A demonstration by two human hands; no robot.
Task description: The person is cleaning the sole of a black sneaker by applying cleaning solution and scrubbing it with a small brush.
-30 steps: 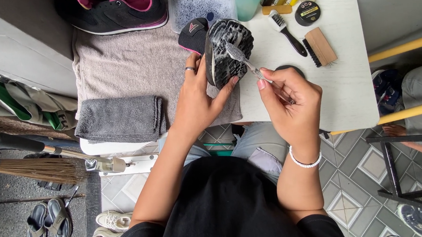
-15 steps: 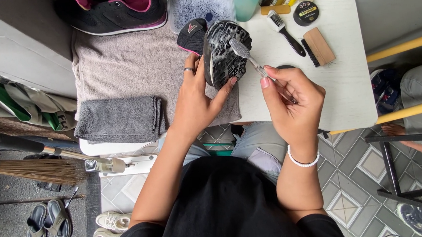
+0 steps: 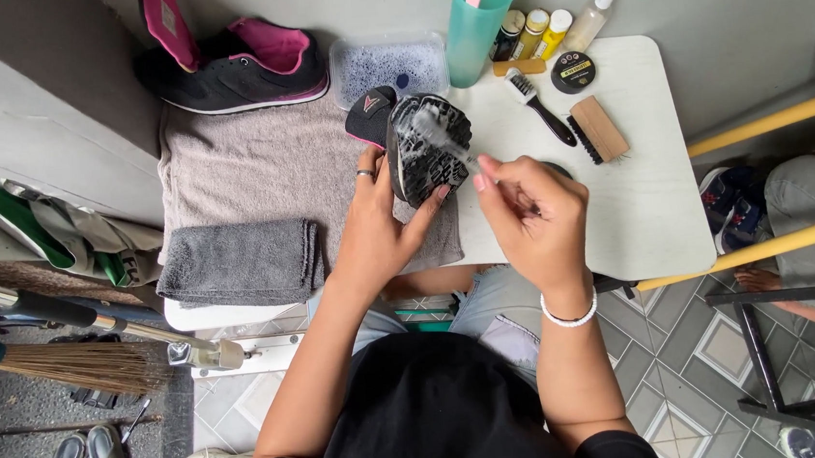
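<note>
The left hand [image 3: 378,226] is gripping a black shoe [image 3: 426,150] from its left side, fingers wrapped around the edge, holding it sole-up over the grey towel [image 3: 257,168] on the worktop [image 3: 658,209]. The shoe's long axis is running away from the person, tilted slightly right. The right hand [image 3: 532,214] is pinching a small brush [image 3: 444,139], its blurred head lying on the soapy sole; this hand is sitting just right of the shoe. The two hands are apart, the shoe between them. A tub of foamy water [image 3: 390,66] is standing beyond the shoe.
</note>
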